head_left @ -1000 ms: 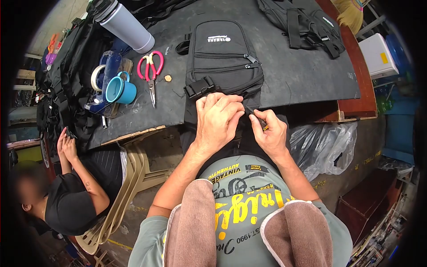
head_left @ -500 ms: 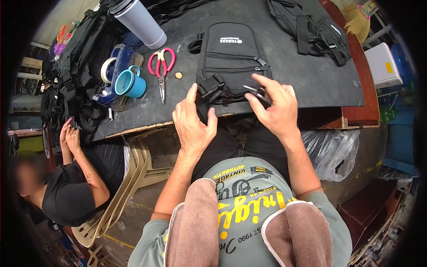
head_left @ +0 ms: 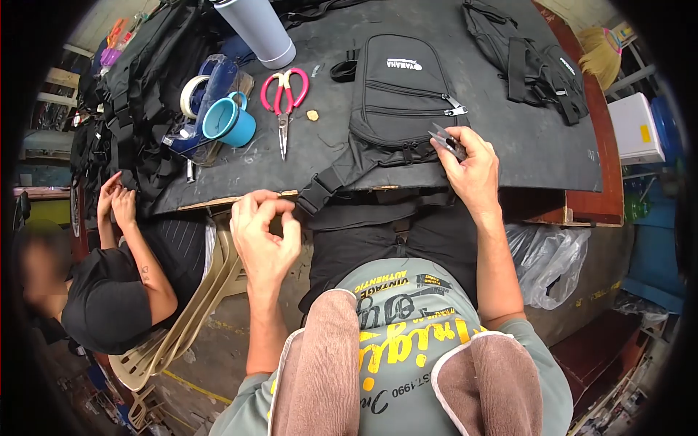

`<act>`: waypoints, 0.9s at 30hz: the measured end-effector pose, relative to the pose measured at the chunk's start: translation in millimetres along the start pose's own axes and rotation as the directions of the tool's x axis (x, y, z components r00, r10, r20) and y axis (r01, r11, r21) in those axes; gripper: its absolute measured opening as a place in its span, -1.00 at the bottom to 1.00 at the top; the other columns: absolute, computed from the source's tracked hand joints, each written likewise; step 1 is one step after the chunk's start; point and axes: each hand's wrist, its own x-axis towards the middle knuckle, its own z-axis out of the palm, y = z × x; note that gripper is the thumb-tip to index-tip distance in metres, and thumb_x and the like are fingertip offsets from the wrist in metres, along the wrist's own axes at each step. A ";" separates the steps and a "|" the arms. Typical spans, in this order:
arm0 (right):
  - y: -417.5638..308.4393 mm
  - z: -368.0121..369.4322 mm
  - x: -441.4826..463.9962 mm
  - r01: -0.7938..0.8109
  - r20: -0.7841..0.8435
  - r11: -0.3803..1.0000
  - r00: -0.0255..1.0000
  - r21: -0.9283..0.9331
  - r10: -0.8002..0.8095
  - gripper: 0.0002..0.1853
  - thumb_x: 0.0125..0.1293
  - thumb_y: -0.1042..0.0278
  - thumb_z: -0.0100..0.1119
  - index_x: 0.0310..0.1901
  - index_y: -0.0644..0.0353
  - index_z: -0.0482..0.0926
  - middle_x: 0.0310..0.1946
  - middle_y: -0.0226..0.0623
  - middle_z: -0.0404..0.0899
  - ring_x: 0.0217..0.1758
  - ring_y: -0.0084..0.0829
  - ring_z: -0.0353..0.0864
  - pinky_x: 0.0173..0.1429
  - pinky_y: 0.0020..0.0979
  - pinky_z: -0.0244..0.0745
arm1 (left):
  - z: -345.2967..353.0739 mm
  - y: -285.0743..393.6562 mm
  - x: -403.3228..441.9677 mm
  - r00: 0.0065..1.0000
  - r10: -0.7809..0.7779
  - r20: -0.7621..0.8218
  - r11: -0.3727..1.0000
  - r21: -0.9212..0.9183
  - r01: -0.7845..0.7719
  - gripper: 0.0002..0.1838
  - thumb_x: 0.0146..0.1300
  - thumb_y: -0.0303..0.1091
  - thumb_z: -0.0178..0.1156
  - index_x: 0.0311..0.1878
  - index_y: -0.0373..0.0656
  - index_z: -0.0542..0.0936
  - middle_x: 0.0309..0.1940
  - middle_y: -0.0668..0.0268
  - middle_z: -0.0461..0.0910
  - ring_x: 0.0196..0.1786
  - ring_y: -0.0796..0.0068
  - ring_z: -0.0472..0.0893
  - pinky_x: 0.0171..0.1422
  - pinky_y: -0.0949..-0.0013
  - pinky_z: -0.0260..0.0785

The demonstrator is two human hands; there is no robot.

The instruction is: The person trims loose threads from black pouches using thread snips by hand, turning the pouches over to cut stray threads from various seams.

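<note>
My right hand (head_left: 472,163) is closed around a pair of small dark thread snips (head_left: 448,142), with the pointed blades showing above the fingers. Just left of it, a black YAMAHA bag (head_left: 400,87) lies flat, its zipper pull toward the right. From the bag's near end a black strap with a plastic buckle (head_left: 318,192) reaches over the table edge. My left hand (head_left: 263,236) is in front of that edge, left of the buckle and apart from it. Its fingers are curled, thumb and forefinger nearly meeting; anything pinched there is too small to make out.
Pink-handled scissors (head_left: 283,109), a turquoise mug (head_left: 230,120), a tape dispenser (head_left: 211,87) and a grey tumbler (head_left: 258,33) stand or lie on the left of the black table (head_left: 320,138). Another black bag (head_left: 527,62) lies right. A co-worker (head_left: 120,291) sits at left.
My left hand has moved left and toward me, away from the bag's strap. The buckle now hangs at the table edge. My right hand has shifted slightly right, still with the snips.
</note>
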 end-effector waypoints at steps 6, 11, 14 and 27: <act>-0.4 -8.0 1.5 0.003 0.029 1.000 1.000 -0.001 -0.003 -0.74 0.46 0.17 0.65 0.00 0.09 0.82 -0.28 -0.33 0.84 -0.24 -0.14 0.74 0.06 -0.16 0.54 | 33.4 37.4 39.7 0.989 0.145 -0.019 0.913 -0.383 -0.141 -0.80 0.35 -0.58 0.47 0.00 -0.21 0.86 -0.11 0.16 0.83 -0.02 0.04 0.79 0.15 0.09 0.64; 2.0 -22.7 1.5 -0.114 0.021 0.993 0.993 -0.036 0.115 -0.74 0.47 0.17 0.66 -0.02 0.11 0.81 -0.29 -0.28 0.84 -0.28 -0.11 0.73 0.03 -0.16 0.54 | 76.3 40.5 47.6 0.969 0.119 0.216 0.958 -0.280 -0.056 -0.56 0.37 -0.45 0.60 0.28 -0.29 0.78 -0.01 0.07 0.71 0.13 -0.03 0.73 0.27 0.02 0.61; 18.3 -17.5 5.2 -0.090 -0.068 0.993 0.994 -0.083 0.084 -0.72 0.46 0.16 0.67 -0.05 0.15 0.80 -0.28 -0.22 0.84 -0.33 -0.11 0.73 -0.04 -0.15 0.57 | 80.5 30.6 46.8 0.962 0.129 0.240 0.934 -0.355 -0.037 -0.53 0.33 -0.44 0.64 0.28 -0.27 0.78 -0.04 0.11 0.69 0.10 0.02 0.71 0.27 0.04 0.61; -6.9 -19.8 23.9 0.028 -0.095 0.989 0.995 -0.146 -0.042 -0.62 0.51 0.12 0.63 0.17 0.11 0.73 -0.35 -0.21 0.79 -0.33 -0.10 0.78 -0.07 -0.11 0.61 | 93.6 37.0 43.8 0.988 0.090 0.127 0.947 -0.317 -0.046 -0.82 0.43 -0.43 0.53 0.03 -0.15 0.78 -0.26 0.25 0.72 -0.25 0.09 0.74 -0.04 0.08 0.56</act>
